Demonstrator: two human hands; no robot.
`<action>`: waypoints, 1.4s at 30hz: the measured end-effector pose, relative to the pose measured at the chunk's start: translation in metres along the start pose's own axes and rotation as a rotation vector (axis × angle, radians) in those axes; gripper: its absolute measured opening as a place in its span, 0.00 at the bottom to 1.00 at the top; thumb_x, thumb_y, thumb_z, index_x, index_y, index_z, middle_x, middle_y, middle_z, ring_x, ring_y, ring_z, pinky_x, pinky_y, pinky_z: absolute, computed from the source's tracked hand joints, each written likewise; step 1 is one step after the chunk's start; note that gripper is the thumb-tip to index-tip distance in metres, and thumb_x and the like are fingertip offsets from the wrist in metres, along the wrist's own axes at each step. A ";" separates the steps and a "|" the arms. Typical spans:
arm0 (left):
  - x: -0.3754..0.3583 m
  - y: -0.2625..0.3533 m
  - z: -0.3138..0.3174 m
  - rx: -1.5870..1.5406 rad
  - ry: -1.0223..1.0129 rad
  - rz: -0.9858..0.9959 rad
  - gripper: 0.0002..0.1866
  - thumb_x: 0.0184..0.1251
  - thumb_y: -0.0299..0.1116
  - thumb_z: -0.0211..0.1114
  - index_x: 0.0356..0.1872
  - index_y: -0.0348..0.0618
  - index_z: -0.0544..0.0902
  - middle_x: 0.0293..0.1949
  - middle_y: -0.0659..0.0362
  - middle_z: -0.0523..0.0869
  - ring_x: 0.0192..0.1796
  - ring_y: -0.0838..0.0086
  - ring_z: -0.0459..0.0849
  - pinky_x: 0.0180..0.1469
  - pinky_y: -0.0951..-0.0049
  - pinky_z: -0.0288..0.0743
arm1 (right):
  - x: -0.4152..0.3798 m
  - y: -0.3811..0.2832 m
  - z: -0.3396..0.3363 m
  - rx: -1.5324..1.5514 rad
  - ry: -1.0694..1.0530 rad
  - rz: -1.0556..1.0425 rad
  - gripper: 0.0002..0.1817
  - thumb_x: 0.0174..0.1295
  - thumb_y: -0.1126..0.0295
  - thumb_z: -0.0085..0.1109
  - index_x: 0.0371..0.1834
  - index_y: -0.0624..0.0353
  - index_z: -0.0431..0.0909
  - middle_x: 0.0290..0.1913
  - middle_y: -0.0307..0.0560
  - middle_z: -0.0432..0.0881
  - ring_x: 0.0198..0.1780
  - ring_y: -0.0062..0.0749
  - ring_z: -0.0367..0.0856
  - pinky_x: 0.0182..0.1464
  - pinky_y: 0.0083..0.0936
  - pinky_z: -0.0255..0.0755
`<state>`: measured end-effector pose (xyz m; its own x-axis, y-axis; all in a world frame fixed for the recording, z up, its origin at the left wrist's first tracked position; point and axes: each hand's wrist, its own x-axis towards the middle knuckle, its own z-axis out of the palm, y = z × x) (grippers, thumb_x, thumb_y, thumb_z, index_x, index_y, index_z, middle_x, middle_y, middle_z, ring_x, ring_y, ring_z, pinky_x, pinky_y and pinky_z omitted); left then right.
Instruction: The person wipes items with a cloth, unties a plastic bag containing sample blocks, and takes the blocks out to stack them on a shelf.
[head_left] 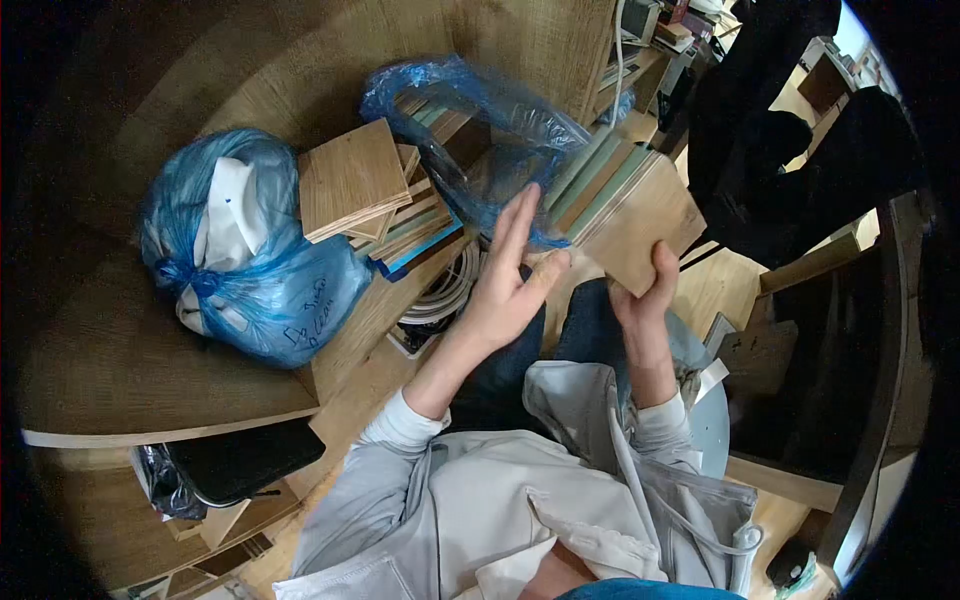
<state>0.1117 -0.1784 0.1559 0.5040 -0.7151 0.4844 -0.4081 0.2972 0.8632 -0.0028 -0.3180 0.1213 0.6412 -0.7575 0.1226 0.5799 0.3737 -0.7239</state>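
My right hand (648, 290) grips a thick stack of square board samples (640, 222) from below, thumb against the pale wood face of the front one. The edges behind it run green, brown and cream. My left hand (508, 288) is open beside the stack's left side, fingers stretched upward and thumb apart, close to the rim of a crumpled see-through blue plastic bag (445, 80). That bag gapes behind the stack, and more strips of board show through it. To the left, a second pile of wooden squares (355, 180) lies on the shelf, partly on blue pieces.
A knotted blue bag (285, 325) with handwriting and a white item inside sits on the wooden shelf (110, 370). Coiled cable (440, 295) lies below the shelf edge. Under the shelf is a black case (245, 460). Dark furniture (830, 360) stands at the right.
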 end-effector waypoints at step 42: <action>0.130 0.138 -0.062 0.892 -0.201 0.006 0.53 0.49 0.56 0.66 0.64 0.26 0.51 0.60 0.31 0.62 0.66 0.53 0.61 0.67 0.67 0.54 | 0.106 -0.033 0.036 0.028 -0.316 0.372 0.36 0.46 0.60 0.63 0.57 0.67 0.64 0.51 0.51 0.74 0.51 0.36 0.75 0.51 0.32 0.71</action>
<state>0.1682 -0.1909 0.3466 0.3922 -0.8366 0.3824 -0.8892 -0.2385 0.3904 0.0643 -0.3908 0.1825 0.9262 -0.3718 0.0624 0.2929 0.6055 -0.7399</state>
